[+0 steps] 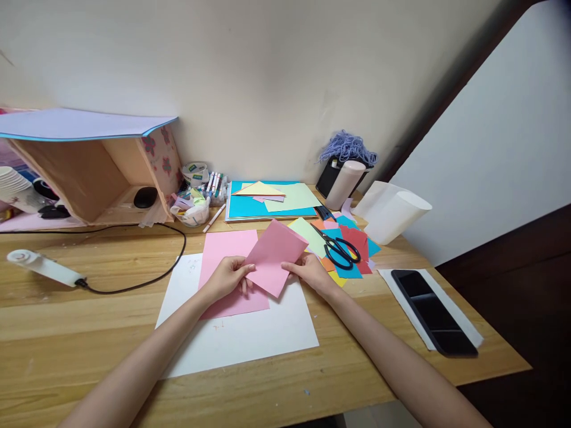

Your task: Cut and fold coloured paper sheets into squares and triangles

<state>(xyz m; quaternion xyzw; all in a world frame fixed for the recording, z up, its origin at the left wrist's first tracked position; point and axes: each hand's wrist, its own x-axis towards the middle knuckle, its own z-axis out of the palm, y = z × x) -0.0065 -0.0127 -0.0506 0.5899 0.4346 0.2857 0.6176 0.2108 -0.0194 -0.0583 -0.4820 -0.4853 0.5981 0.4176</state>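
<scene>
A piece of pink paper (275, 258) is held up between my two hands, tilted above the table. My left hand (231, 276) pinches its left edge, thumb on top. At the right edge, my right hand (311, 270) grips it with the thumb in front and the fingers behind. Beneath lies a larger pink sheet (227, 246), partly covered by my left hand and the held paper. That sheet rests on a white sheet (250, 345). Just beyond my right hand, black-handled scissors (341, 248) lie on a heap of coloured paper scraps (357, 238).
Stacked coloured paper (229, 208) lies against the wall, near a tub of scraps (194, 214) and several markers (215, 183). A phone (432, 315) sits at the right edge. Left are an open box (89, 178) and a white corded device (44, 267). A white roll (392, 214) stands back right.
</scene>
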